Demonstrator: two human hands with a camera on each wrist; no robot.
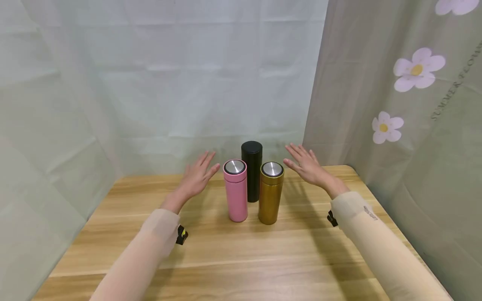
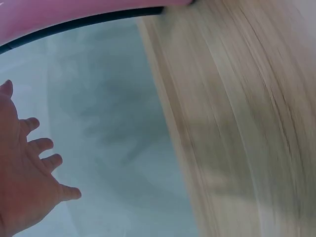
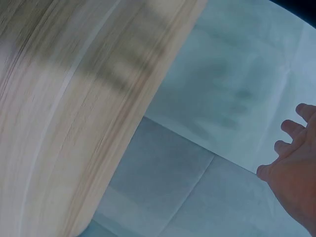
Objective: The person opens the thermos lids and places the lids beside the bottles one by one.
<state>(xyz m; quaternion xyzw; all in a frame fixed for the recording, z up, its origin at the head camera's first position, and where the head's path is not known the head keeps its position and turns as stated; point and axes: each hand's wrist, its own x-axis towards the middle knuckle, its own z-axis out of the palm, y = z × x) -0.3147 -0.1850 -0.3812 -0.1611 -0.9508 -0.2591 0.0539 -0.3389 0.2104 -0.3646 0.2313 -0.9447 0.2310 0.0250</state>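
Where pink bottle [image 1: 237, 194], gold bottle [image 1: 270, 196] block, black bottle [image 1: 252, 158] part-hidden; cloth [image 1: 196, 92] behind

The left hand [image 1: 197, 177] is raised with its fingers [image 1: 206, 159] straight and spread, the thumb [image 1: 213, 170] standing apart on their inner side. The right hand [image 1: 306, 167] mirrors it, fingers [image 1: 298, 153] fanned, thumb [image 1: 291, 164] splayed inward. Behind the fingers, the left forearm [image 1: 141, 246] and right forearm [image 1: 380, 242] slant outward.

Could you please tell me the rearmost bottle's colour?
The tall cylindrical rearmost bottle is black, best seen in the head view.
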